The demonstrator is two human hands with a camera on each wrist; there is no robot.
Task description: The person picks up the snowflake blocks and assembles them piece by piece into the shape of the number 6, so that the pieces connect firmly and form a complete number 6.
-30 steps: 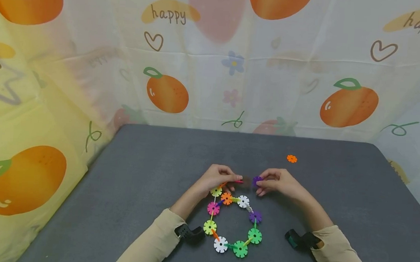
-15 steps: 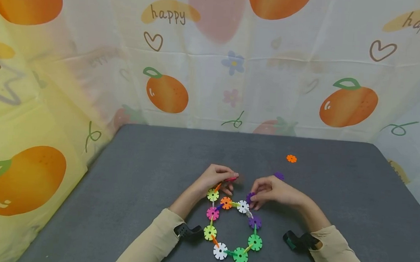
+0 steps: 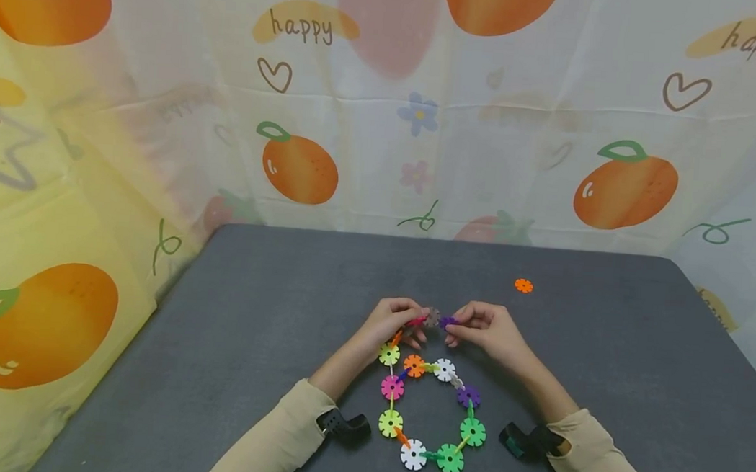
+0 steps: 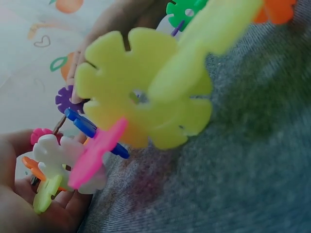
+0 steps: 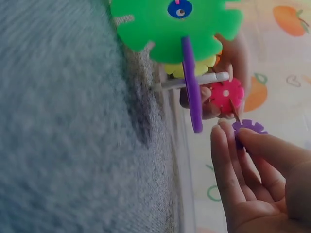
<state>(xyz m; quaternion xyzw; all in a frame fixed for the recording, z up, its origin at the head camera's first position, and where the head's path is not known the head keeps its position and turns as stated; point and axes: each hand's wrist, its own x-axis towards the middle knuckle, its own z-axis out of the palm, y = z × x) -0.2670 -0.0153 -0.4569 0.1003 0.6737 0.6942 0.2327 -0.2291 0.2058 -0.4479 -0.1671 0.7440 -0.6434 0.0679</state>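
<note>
My left hand pinches a pink notched disc at the upper end of a linked chain. From that disc a brown disc sticks out to the right. My right hand pinches a purple notched disc between thumb and fingertips, its edge right at the brown disc. Below the hands, the rest of the chain curves in a loop on the table, with a yellow disc, a white disc and a green disc among several others. Up close, the left wrist view has a large yellow disc.
A loose orange disc lies on the dark grey table beyond the right hand. Behind the table hangs a fruit-printed cloth. Black straps sit on both wrists.
My right hand went down toward the loop with the purple disc, then back up to the brown disc. The loop shifted slightly right. Another purple piece behind the right hand is now out of sight.
</note>
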